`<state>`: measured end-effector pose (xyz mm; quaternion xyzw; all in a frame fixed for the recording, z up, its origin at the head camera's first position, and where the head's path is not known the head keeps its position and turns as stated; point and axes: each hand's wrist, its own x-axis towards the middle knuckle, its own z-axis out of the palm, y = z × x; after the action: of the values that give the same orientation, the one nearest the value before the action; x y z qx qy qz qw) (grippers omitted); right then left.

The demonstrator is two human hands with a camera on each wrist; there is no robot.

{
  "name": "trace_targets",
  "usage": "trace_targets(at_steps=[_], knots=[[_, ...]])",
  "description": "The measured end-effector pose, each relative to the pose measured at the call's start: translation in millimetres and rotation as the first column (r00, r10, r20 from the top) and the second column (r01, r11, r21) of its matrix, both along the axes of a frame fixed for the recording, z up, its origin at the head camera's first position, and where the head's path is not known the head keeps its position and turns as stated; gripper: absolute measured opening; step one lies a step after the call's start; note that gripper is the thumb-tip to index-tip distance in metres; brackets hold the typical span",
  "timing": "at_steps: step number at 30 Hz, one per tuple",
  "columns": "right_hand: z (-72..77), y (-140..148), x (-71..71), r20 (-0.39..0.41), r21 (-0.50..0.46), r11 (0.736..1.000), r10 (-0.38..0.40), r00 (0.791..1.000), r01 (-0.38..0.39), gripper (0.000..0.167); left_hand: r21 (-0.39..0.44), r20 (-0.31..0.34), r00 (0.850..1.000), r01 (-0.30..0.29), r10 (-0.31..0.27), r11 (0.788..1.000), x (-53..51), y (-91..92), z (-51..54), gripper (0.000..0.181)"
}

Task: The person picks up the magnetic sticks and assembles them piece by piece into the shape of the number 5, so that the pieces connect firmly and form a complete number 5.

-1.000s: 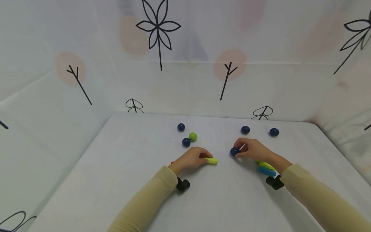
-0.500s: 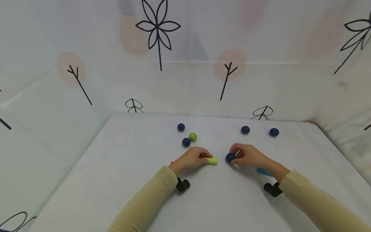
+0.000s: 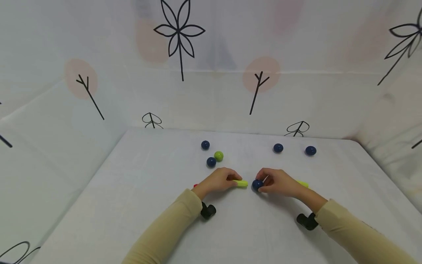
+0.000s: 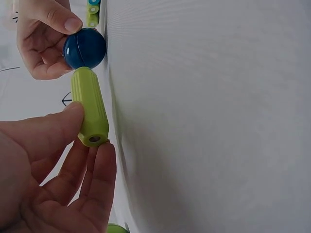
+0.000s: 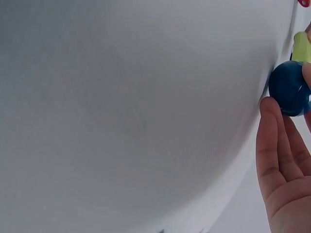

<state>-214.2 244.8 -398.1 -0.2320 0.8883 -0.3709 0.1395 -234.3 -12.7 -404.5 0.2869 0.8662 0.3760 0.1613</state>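
Observation:
In the head view the left hand [image 3: 219, 179] pinches a yellow-green stick [image 3: 242, 183] between thumb and fingers, low over the white table. The right hand [image 3: 278, 182] pinches a dark blue ball [image 3: 257, 185] just right of the stick's free end; a small gap shows there. From the left wrist, the ridged stick [image 4: 90, 104] has a round hole in its near end, and its far end overlaps the ball [image 4: 84, 48] in the picture. Whether they touch I cannot tell. In the right wrist view the ball [image 5: 290, 88] lies between thumb and fingertips [image 5: 270, 105].
Farther back on the table [image 3: 158, 165] are a green ball [image 3: 219, 156] beside a blue ball [image 3: 211, 162], another blue ball [image 3: 205, 145], and two more at the right [image 3: 278, 148]. Another yellow-green piece [image 3: 303, 183] shows behind the right wrist, and a red bit [image 3: 195, 185] by the left wrist.
The right hand has moved left and nearer the person with the blue ball, up close to the stick. Its forearm now hides the light blue piece. The left hand has stayed in place.

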Motion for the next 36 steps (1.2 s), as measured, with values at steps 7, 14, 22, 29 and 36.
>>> trace_targets(at_steps=[7, 14, 22, 29, 36], knots=[[-0.3, -7, 1.9, 0.0, -0.013, 1.0, 0.014, 1.0, -0.014, 0.026, -0.009, 0.027, 1.0, -0.012, 0.012, 1.0, 3.0, 0.6, 2.7, 0.02], [0.6, -12, 1.6, 0.013, -0.02, 1.0, 0.014, 1.0, -0.014, 0.026, -0.006, 0.028, 1.0, -0.006, 0.007, 1.0, 2.9, 2.0, 2.3, 0.02], [-0.2, -11, 2.5, 0.0, -0.018, 1.0, 0.017, 1.0, -0.017, 0.027, -0.008, 0.03, 0.999, -0.012, 0.012, 1.0, 1.8, 1.7, 1.3, 0.021], [1.0, -11, 3.2, -0.008, -0.032, 0.999, 0.026, 1.0, -0.026, 0.027, -0.009, 0.012, 1.0, -0.025, 0.025, 1.0, 0.1, -2.4, 1.5, 0.022], [0.7, -11, 2.6, -0.011, -0.028, 0.999, 0.025, 1.0, -0.025, 0.026, 0.004, 0.012, 0.998, -0.068, 0.068, 0.998, -2.8, -11.1, 3.7, 0.021]])
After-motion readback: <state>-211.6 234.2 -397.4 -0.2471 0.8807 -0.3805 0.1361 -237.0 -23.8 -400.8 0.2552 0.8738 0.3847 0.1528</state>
